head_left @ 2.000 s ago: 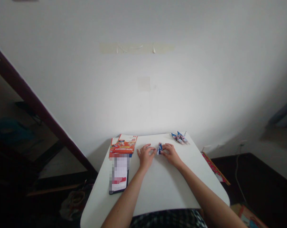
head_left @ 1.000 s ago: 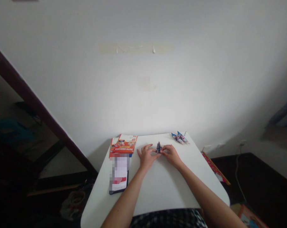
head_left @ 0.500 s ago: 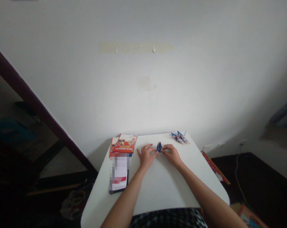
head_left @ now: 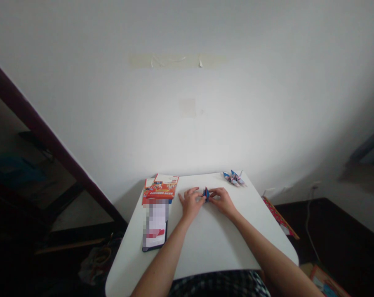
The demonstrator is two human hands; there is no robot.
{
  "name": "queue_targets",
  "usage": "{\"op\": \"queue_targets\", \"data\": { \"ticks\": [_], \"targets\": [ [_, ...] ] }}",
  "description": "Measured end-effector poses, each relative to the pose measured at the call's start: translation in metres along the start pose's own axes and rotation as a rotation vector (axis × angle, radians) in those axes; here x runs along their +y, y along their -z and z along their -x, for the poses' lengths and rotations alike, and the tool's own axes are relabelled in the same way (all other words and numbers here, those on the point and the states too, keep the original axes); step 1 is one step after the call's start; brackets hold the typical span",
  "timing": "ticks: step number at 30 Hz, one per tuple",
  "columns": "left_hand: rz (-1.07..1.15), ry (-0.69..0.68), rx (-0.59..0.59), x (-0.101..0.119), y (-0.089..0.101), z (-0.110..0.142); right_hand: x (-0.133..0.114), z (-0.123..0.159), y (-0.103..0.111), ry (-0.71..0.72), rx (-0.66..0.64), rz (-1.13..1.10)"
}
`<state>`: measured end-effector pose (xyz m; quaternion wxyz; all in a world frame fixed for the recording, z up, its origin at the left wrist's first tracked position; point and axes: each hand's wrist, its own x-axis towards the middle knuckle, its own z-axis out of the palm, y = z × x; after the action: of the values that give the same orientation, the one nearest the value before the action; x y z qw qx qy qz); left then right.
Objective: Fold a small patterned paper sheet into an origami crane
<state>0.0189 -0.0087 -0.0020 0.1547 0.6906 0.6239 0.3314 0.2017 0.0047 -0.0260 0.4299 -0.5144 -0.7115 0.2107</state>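
A small piece of folded blue paper (head_left: pixel 206 194) stands between my two hands over the middle of the white table (head_left: pixel 217 247). From its left side, my left hand (head_left: pixel 192 202) pinches it between thumb and finger, the other fingers spread toward the tabletop. My right hand (head_left: pixel 222 201) grips its right side in a similar pinch. The exact folds are too small to make out. Toward the back right corner lie folded paper cranes (head_left: pixel 234 178) in blue and white, close together.
On the left, red-and-white booklets (head_left: pixel 161 187) overlap at the back, with a phone (head_left: pixel 156 225) in front of them, its screen partly pixelated. A white wall (head_left: pixel 187 140) rises behind the table. Boxes (head_left: pixel 327 282) stand on the dark floor at lower right.
The folded paper has tipped and turned slightly between my fingers, and shows more blue now. My right hand has shifted a little to the left; my left hand stays nearly in place.
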Motion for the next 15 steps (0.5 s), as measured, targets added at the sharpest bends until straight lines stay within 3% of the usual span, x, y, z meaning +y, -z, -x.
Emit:
{"op": "queue_targets", "data": {
  "ticks": [8,15],
  "targets": [
    [-0.077,-0.006,-0.025,0.0008,-0.0017,0.0002,-0.0010,0.0022,-0.0075,-0.006,0.000,0.125],
    [-0.198,0.006,0.060,-0.0007,-0.0075,0.0027,-0.0021,0.0058,-0.0099,-0.001,0.054,0.208]
  ]
}}
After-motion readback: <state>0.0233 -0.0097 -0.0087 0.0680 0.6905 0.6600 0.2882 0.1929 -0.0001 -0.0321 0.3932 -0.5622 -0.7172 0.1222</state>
